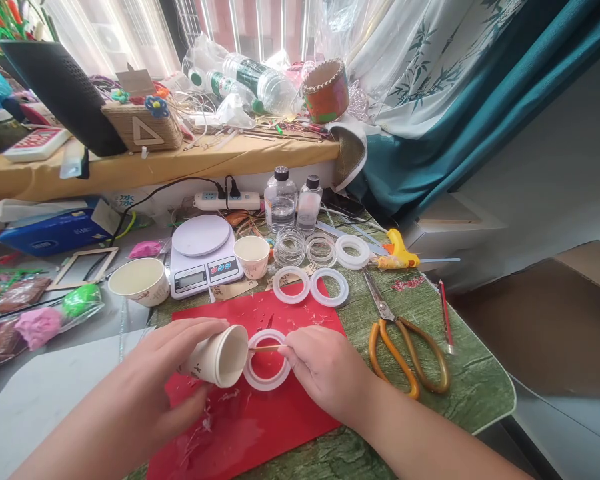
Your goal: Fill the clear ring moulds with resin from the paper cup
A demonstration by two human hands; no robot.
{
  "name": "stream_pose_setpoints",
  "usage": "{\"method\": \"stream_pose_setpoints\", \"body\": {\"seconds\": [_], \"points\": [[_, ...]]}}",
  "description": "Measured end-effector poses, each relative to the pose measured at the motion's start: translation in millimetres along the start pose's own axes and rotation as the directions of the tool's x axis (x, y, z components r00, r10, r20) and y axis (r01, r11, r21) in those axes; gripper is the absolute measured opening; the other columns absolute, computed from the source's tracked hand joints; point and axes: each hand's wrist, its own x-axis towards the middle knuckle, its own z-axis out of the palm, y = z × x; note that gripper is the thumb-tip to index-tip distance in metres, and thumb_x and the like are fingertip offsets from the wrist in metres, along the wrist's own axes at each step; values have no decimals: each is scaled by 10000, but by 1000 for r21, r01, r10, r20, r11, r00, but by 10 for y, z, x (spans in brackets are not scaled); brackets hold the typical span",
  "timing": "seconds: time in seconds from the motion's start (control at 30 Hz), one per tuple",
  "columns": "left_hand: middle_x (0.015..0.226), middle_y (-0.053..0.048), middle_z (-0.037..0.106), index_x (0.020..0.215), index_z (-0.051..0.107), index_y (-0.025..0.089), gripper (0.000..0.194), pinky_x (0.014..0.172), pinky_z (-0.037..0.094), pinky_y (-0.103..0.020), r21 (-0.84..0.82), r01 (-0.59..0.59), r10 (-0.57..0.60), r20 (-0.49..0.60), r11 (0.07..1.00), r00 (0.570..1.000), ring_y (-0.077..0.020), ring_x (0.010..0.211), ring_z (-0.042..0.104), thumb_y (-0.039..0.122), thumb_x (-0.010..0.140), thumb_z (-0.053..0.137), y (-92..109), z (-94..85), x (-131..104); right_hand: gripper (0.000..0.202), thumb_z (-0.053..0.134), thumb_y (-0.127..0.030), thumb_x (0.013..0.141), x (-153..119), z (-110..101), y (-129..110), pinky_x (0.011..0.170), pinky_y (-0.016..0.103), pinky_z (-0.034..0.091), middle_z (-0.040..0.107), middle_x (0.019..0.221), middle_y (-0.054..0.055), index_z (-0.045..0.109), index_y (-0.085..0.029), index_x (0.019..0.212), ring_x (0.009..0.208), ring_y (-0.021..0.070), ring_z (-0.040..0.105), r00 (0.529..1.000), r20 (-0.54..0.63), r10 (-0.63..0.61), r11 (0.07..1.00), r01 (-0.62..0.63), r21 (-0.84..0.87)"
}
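Note:
My left hand is wrapped round a small paper cup, tilted so that its mouth faces right. Pinched in my right hand is a thin wooden stick, its far end close to the cup's rim. Under the stick, a white ring-shaped silicone mold lies on a red sheet. Two more ring molds sit at the sheet's back edge. What the cup holds cannot be made out.
A digital scale stands at the back between two paper cups, one large and one small. Clear rings and two capped bottles are behind. Scissors, a yellow glue gun and a red pencil lie right.

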Motion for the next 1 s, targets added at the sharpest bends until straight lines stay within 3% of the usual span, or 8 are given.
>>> {"method": "stream_pose_setpoints", "body": {"seconds": [0.47, 0.73, 0.87, 1.0], "points": [[1200, -1, 865, 1371, 658, 353, 544, 736, 667, -231, -5, 9, -9, 2, 1000, 1000, -208, 900, 859, 261, 835, 657, 26, -19, 24, 416, 392, -282, 1207, -15, 9, 11, 614, 311, 343, 565, 697, -12, 434, -258, 794, 620, 171, 507, 1000, -18, -8, 1000, 8, 5], [1151, -7, 841, 1396, 649, 360, 531, 765, 648, -279, -33, 119, -118, 39, 992, 992, -230, 876, 810, 331, 866, 670, -32, 32, -83, 404, 381, -277, 1209, 18, 0, -39, 595, 310, 352, 567, 701, -15, 462, -253, 814, 603, 162, 477, 996, -79, -39, 999, 40, 9], [1166, -5, 841, 1397, 658, 361, 550, 754, 634, -272, -41, 117, -116, 35, 992, 993, -233, 901, 811, 311, 849, 663, -32, 39, -96, 422, 394, -275, 1206, 38, -17, -86, 599, 324, 335, 552, 673, -13, 455, -258, 789, 607, 171, 470, 990, -87, -109, 994, 108, -17], [1198, -5, 829, 1419, 635, 359, 589, 754, 629, -264, -43, 95, -94, 31, 994, 995, -224, 920, 805, 280, 836, 634, -24, 56, -74, 425, 431, -303, 1207, 59, -25, -125, 598, 314, 340, 545, 671, -20, 457, -253, 786, 596, 160, 459, 992, -106, -74, 996, 79, 40]]}}
